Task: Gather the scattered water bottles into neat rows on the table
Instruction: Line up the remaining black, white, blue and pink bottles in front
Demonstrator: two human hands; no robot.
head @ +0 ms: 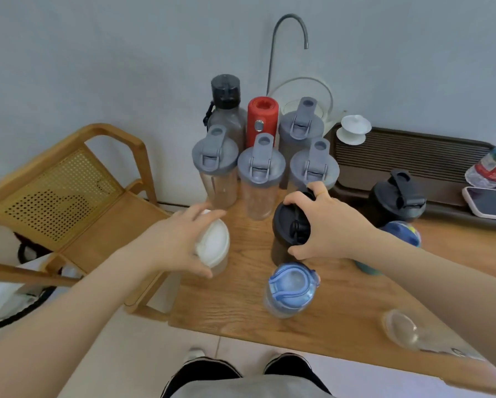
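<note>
My left hand (180, 242) grips a clear bottle with a white lid (215, 245) near the table's left edge. My right hand (327, 225) holds the black lid of a dark shaker bottle (288, 225) at mid-table. Behind them stand two rows: a dark grey bottle (226, 110), a red flask (262, 119) and a grey-lidded shaker (301, 124) at the back, three grey-lidded clear shakers (215, 168) (260, 176) (313, 165) in front. A blue-lidded bottle (291, 288) stands nearer me. Another black shaker (396, 196) and a blue-topped bottle (402, 231) stand at the right.
The wooden table (327, 317) holds a dark slatted tray (413, 156) with a white lidded cup (353, 129), a phone (488, 201) and a plastic bottle lying down (491, 165). A clear glass (402, 328) lies front right. A wooden chair (68, 191) stands at the left.
</note>
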